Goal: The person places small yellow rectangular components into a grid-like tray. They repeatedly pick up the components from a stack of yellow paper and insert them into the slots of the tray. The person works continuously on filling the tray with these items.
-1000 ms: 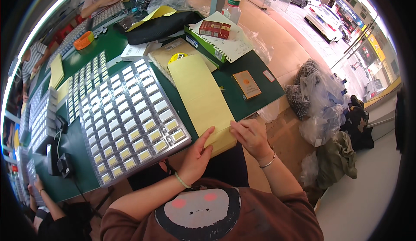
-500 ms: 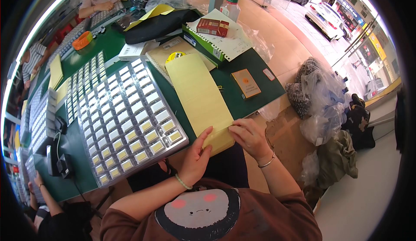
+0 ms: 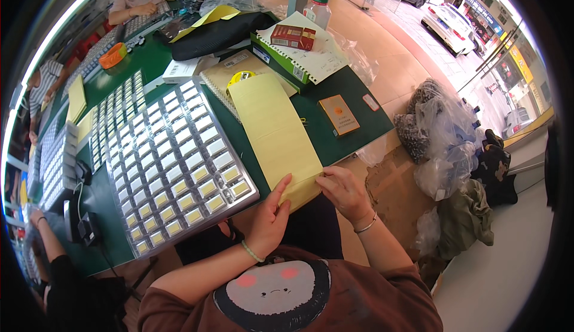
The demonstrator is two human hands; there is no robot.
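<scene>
A long pale yellow sheet (image 3: 281, 132) lies across the table's near edge, its near end bent down over it. At the left side of that near end, my left hand (image 3: 270, 218) holds the sheet between thumb and fingers. The thumb and fingertip of my right hand (image 3: 344, 193) pinch its right edge. Left of the sheet rests a clear plastic tray (image 3: 244, 197) with rows of small white rectangular pieces (image 3: 190, 148). Those in the nearest rows have yellow tops (image 3: 193, 216). The sheet's underside is hidden.
On the green table (image 3: 359, 108) are an orange-yellow box (image 3: 339, 115), a red box (image 3: 293, 37) on papers, a yellow tape roll (image 3: 241, 78) and a black cloth item (image 3: 221, 36). More trays stand left. Plastic bags (image 3: 445, 147) lie right. Co-workers sit left and far.
My hands barely move; the right one shifts slightly down along the sheet's edge. At the lower left, a co-worker's arm has moved up and left.
</scene>
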